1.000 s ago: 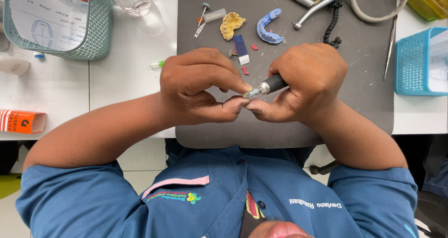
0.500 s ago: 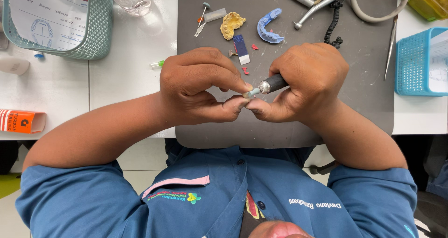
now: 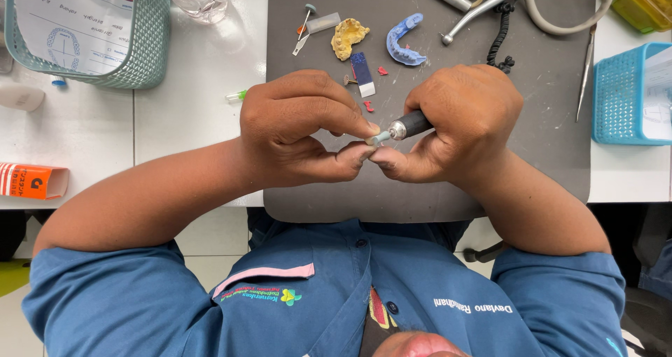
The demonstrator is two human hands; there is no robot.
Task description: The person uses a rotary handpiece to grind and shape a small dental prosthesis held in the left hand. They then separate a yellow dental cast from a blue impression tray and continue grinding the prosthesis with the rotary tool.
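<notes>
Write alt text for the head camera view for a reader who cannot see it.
The right hand holds a rotary handpiece, its tip meeting the pinched fingers of the left hand above a grey mat. A blue dental cast and a yellow one lie further back.

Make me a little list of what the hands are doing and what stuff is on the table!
right hand: grips a handpiece tool, tip toward the left fingers
left hand: pinches something tiny, hidden by fingers
surface: grey mat on a white table
on mat: blue dental cast, yellow dental cast, red bits
baskets: teal basket with paper; blue basket
</notes>
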